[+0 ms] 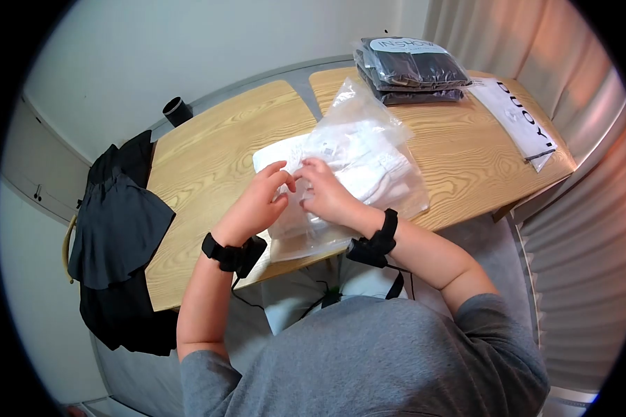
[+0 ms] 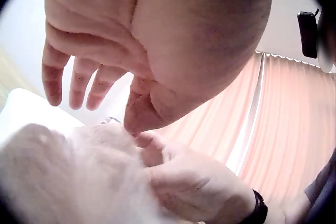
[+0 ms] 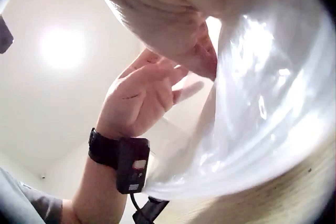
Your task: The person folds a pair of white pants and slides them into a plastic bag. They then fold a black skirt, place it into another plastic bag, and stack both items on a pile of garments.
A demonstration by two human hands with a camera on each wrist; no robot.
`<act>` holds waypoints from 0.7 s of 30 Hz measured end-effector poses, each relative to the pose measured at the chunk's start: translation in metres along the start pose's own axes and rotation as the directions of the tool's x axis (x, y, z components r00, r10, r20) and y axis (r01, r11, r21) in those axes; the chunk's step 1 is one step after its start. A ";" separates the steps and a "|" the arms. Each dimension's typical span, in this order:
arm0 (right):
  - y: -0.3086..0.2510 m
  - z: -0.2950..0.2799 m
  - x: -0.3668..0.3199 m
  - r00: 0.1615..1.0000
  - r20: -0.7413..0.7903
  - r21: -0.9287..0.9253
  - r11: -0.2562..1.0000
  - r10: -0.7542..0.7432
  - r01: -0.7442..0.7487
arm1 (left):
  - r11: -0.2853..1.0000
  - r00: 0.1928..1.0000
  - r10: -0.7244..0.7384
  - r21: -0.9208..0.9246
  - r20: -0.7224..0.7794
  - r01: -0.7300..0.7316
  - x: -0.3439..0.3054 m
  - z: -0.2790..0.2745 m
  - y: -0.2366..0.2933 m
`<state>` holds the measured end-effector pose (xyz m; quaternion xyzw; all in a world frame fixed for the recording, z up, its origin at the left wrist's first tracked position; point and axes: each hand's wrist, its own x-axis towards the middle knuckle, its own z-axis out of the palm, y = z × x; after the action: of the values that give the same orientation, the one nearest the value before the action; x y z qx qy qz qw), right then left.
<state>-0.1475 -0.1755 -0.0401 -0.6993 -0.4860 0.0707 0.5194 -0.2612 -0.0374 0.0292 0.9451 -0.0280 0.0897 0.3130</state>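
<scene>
A folded white garment [image 1: 372, 163] lies inside a clear plastic bag [image 1: 351, 101] near the table's front edge. My left hand [image 1: 257, 198] is over the left part of the bag, its fingers loosely bent and spread from the thumb. Close beside it, my right hand [image 1: 330, 198] is at the middle of the bag with bent fingers, thumb and forefinger apart. In the left wrist view, the left fingers [image 2: 79, 79] hang loose above white material. Shiny plastic [image 3: 262, 103] rises right beside the right hand [image 3: 173, 35] in the right wrist view.
Bagged dark garments [image 1: 417, 66] are stacked at the back right. A white printed package [image 1: 515, 121] lies near the table's right end. Dark clothing [image 1: 118, 229] hangs over a chair at the left. A black bin [image 1: 177, 111] stands behind the table [image 1: 215, 160].
</scene>
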 end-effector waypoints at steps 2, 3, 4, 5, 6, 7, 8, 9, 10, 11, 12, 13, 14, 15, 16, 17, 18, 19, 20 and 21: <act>0.007 -0.001 0.000 0.997 -0.069 -0.033 0.999 0.019 -0.022 | 0.998 1.000 -0.029 0.054 0.001 0.028 -0.002 0.004 -0.010; 0.010 -0.001 0.000 0.990 -0.136 -0.071 0.996 0.037 -0.047 | 0.998 0.998 -0.056 0.022 0.022 0.056 -0.004 0.007 -0.017; 0.009 0.000 -0.001 0.990 -0.134 -0.067 0.997 0.036 -0.046 | 0.996 0.996 -0.083 -0.011 0.044 0.083 -0.004 0.008 -0.017; 0.009 0.000 -0.001 0.992 -0.101 0.058 0.996 0.072 -0.066 | 0.996 0.995 -0.087 -0.010 0.042 0.087 -0.005 0.009 -0.017; 0.008 0.000 -0.001 0.993 -0.065 0.182 0.979 0.103 -0.090 | 0.997 0.997 -0.070 0.022 0.012 0.070 -0.005 0.012 -0.014; 0.005 -0.002 -0.001 0.993 -0.064 0.183 0.979 0.103 -0.089 | 0.997 0.999 -0.051 0.054 -0.017 0.052 -0.005 0.013 -0.012; 0.002 -0.005 -0.001 0.995 -0.002 0.262 0.960 0.101 -0.097 | 0.997 0.999 -0.052 0.054 -0.017 0.053 -0.004 0.015 -0.013; 0.000 -0.008 -0.002 0.994 0.058 0.338 0.935 0.094 -0.109 | 0.991 0.999 -0.028 0.127 -0.033 0.032 -0.004 0.017 -0.016; -0.003 -0.014 -0.003 0.994 0.057 0.337 0.935 0.094 -0.108 | 0.980 0.999 -0.001 0.199 -0.049 0.011 -0.002 0.018 -0.018; -0.006 -0.023 -0.004 0.998 0.030 0.172 0.983 0.052 -0.057 | 0.980 0.999 0.000 0.200 -0.050 0.010 -0.002 0.019 -0.020; -0.009 -0.034 -0.005 1.000 0.011 0.001 1.000 0.006 -0.006 | 0.993 0.995 -0.076 0.083 -0.063 0.081 -0.001 0.020 -0.021; -0.015 -0.049 -0.007 0.999 -0.010 -0.080 0.996 -0.032 0.031 | 0.988 0.986 -0.155 -0.038 -0.066 0.153 -0.001 0.020 -0.022; -0.015 -0.066 -0.009 0.999 -0.006 -0.141 0.989 -0.041 0.040 | 0.987 0.985 -0.159 -0.039 -0.068 0.156 -0.001 0.020 -0.021; -0.007 -0.079 -0.009 0.998 -0.035 -0.329 0.943 -0.059 0.045 | 0.931 0.949 -0.312 -0.216 -0.046 0.296 -0.001 0.017 -0.018; -0.002 -0.093 -0.010 0.999 -0.041 -0.437 0.899 -0.032 0.011 | 0.824 0.892 -0.452 -0.381 0.003 0.419 -0.001 0.015 -0.014; 0.003 -0.106 -0.010 0.999 -0.050 -0.539 0.842 -0.006 -0.022 | 0.822 0.890 -0.455 -0.382 0.002 0.422 -0.002 0.012 -0.010; 0.011 -0.118 -0.009 0.999 -0.047 -0.539 0.842 -0.007 -0.019 | 0.745 0.863 -0.505 -0.507 -0.003 0.434 -0.003 0.009 -0.005; 0.019 -0.129 -0.008 0.998 -0.013 -0.543 0.837 0.066 -0.062 | 0.654 0.834 -0.551 -0.622 -0.002 0.431 -0.003 0.006 -0.003; 0.025 -0.136 -0.008 0.990 0.019 -0.550 0.828 0.137 -0.104 | 0.654 0.834 -0.552 -0.623 -0.007 0.428 -0.003 0.006 -0.008; 0.031 -0.140 -0.010 0.991 0.024 -0.551 0.829 0.133 -0.098 | 0.584 0.833 -0.554 -0.712 0.001 0.389 -0.005 0.007 -0.017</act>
<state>-0.0493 -0.2742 -0.0058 -0.8442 -0.4585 -0.0190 0.2769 -0.2631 -0.0282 0.0130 0.7165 0.2292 0.0903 0.6527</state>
